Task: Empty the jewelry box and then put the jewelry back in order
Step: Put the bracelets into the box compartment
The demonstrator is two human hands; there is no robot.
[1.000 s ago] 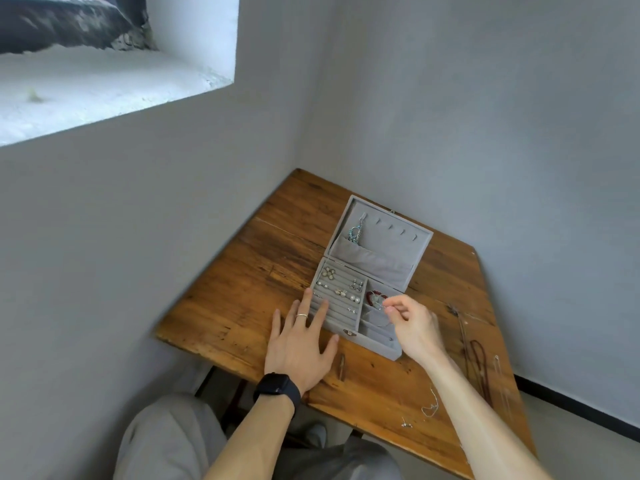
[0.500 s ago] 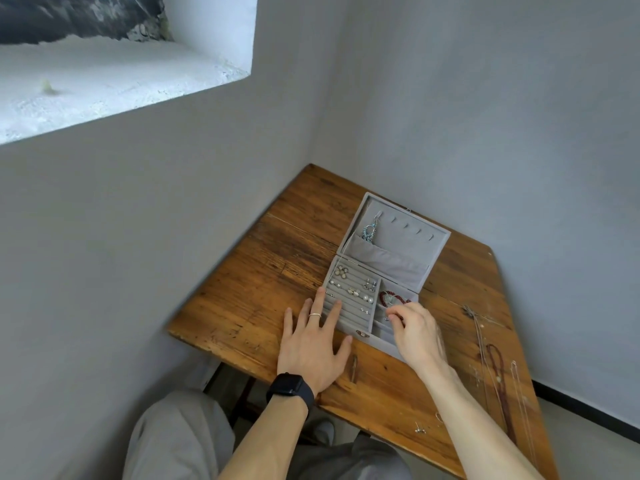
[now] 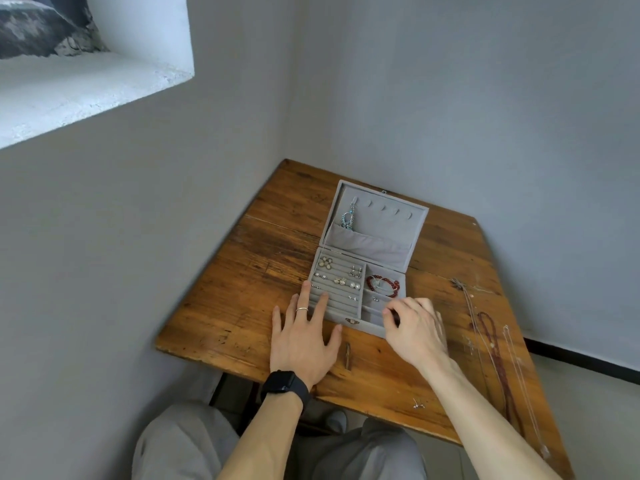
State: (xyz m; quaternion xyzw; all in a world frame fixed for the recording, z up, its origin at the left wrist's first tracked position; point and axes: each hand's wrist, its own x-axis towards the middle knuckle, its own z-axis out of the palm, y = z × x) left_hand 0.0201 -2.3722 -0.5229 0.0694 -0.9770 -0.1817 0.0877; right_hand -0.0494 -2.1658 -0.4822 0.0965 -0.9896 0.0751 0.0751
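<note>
While the left hand [image 3: 304,341] lies flat on the table [image 3: 270,244] at the near-left corner of the jewelry box [image 3: 369,328], its fingers are straight and spread, with two fingertips up on the box's ring rolls, gripping nothing. A black watch [image 3: 285,384] sits on that wrist and a thin ring [image 3: 301,309] on one finger. Over at the box's near-right corner, the right hand [image 3: 415,330] hovers at the front compartment, fingers curled, thumb and forefinger drawn together. Whether anything sits between them, I can't tell.

The box stands open, lid tilted back on its far side. Inside, earrings [image 3: 341,280] dot the left rolls, a red bead bracelet [image 3: 381,285] lies in the far-right compartment, and a blue pendant [image 3: 347,220] hangs in the lid. Right of the box, well apart, necklaces [image 3: 495,358] lie stretched along the wood. A tiny silver piece [image 3: 419,405] sits nearer than the box, by the table's edge.
</note>
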